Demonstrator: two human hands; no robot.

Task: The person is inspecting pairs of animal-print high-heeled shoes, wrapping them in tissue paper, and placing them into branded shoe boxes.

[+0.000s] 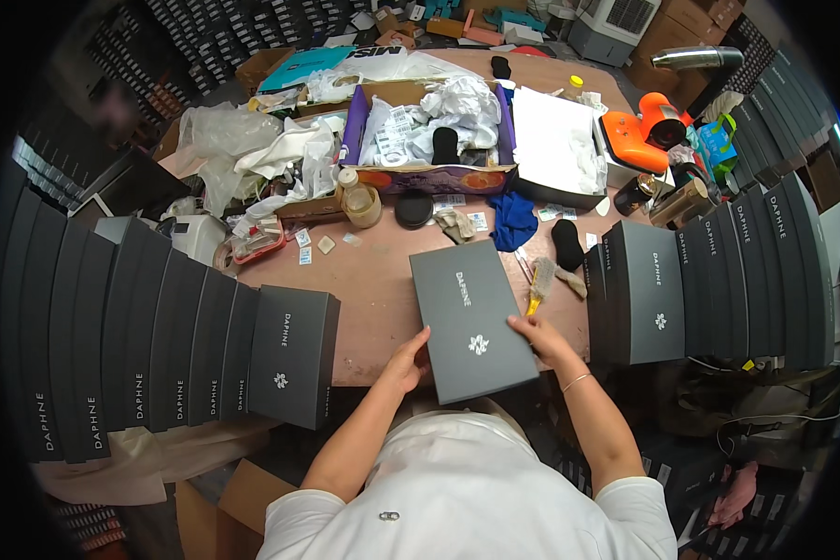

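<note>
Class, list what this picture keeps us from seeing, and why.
Head view: anything inside the held dark grey rectangular cardboard box, hidden by its closed top.
Head view: several fingertips of the left hand and right hand, covered by that box.
Head view: print on the small white-and-blue paper labels, too small to read.
Head view: the pinkish upper-left shape, blurred.

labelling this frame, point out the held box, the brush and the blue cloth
Held box (pixel 472 319): head view, middle of lid
Brush (pixel 542 279): head view, bristles
Blue cloth (pixel 513 222): head view, middle
</note>
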